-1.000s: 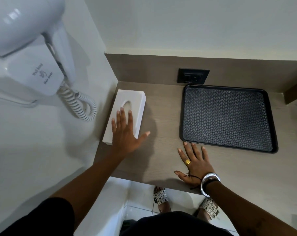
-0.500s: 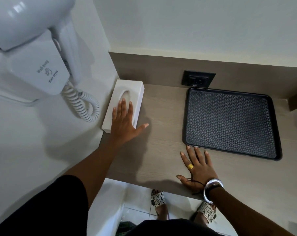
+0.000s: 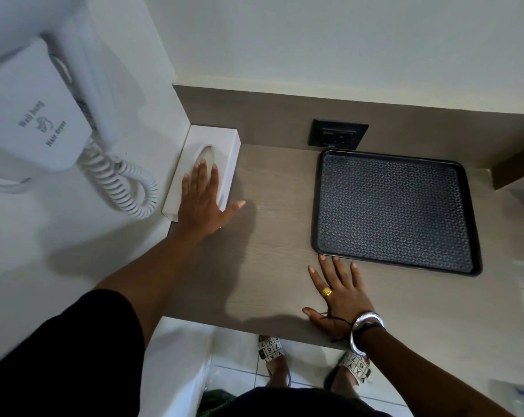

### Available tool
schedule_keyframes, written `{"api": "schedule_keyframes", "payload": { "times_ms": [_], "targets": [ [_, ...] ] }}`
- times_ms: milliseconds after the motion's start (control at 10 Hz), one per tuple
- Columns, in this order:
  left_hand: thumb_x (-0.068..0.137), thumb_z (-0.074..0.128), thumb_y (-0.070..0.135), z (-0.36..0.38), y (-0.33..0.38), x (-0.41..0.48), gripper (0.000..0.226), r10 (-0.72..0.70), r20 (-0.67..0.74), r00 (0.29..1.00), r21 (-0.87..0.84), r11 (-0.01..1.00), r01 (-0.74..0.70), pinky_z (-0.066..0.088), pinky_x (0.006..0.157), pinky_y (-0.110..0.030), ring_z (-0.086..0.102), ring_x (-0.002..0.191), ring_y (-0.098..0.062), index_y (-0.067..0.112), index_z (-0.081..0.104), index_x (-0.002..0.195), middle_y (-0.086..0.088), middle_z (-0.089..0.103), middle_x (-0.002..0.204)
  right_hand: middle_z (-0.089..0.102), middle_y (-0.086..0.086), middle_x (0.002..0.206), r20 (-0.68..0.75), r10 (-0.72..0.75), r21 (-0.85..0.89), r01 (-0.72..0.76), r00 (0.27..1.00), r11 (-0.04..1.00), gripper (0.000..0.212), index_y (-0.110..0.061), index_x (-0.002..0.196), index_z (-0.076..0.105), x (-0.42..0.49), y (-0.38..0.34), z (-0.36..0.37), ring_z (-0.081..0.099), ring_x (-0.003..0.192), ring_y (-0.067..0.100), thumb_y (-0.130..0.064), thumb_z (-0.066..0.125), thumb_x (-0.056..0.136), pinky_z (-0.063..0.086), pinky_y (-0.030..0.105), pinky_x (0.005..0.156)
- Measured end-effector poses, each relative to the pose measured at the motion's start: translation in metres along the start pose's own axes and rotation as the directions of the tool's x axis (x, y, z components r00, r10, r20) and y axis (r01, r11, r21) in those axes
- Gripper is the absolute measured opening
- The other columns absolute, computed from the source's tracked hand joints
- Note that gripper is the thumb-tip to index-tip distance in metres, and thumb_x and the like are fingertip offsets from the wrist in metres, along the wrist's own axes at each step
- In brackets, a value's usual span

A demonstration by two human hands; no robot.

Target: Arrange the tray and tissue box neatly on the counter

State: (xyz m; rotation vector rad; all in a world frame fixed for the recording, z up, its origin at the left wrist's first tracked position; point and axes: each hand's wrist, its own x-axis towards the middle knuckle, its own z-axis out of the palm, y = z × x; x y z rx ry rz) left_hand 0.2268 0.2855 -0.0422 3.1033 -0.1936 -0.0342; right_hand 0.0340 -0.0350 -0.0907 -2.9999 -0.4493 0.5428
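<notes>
Left hand [image 3: 202, 203]: flat on the tissue box [image 3: 217, 138]; fingers [image 3: 202, 173] straight and close together, thumb splayed off over the counter [image 3: 272, 236].
Tissue box: under your left fingers, tucked into the corner, long side apparently against the side wall.
Right hand [image 3: 340, 293]: flat on the counter, fingers slightly spread; tips at the tray's near rim, contact unclear.
Tray [image 3: 315, 206]: just beyond your right fingertips, well right of your left thumb.
Step, my judgement: final squaring. Press lightly and slide, don't lift. Nudge the tray until its near rim runs parallel to the counter front.
Contents: tray holds nothing. Box slot is partly under your fingertips, no tissue showing.
</notes>
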Motion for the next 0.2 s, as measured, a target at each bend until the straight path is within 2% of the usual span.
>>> {"api": "schedule_keyframes", "payload": {
  "times_ms": [100, 200],
  "targets": [
    [0.078, 0.024, 0.086, -0.006, 0.002, 0.001, 0.112, -0.014, 0.031, 0.999, -0.001, 1.0, 0.014, 0.006, 0.124, -0.054, 0.004, 0.154, -0.033, 0.008, 0.011, 0.156, -0.019, 0.007, 0.165, 0.026, 0.011, 0.159, 0.004, -0.011, 0.008, 0.011, 1.0, 1.0, 0.091, -0.026, 0.15, 0.027, 0.005, 0.004, -0.001, 0.017, 0.145, 0.037, -0.08, 0.037, 0.077, 0.012, 0.06, 0.113],
    [0.08, 0.025, 0.084, -0.02, 0.016, 0.0, 0.109, 0.048, -0.077, 0.996, -0.043, 0.998, -0.051, 0.009, 0.123, -0.054, 0.005, 0.154, -0.034, 0.006, 0.01, 0.156, -0.02, 0.006, 0.165, 0.026, 0.011, 0.158, 0.022, 0.015, 0.057, -0.016, 1.0, 0.998, 0.088, -0.025, 0.15, 0.031, -0.004, -0.002, 0.0, 0.021, 0.145, 0.038, -0.078, 0.036, 0.08, 0.018, 0.063, 0.114]
  ]
}}
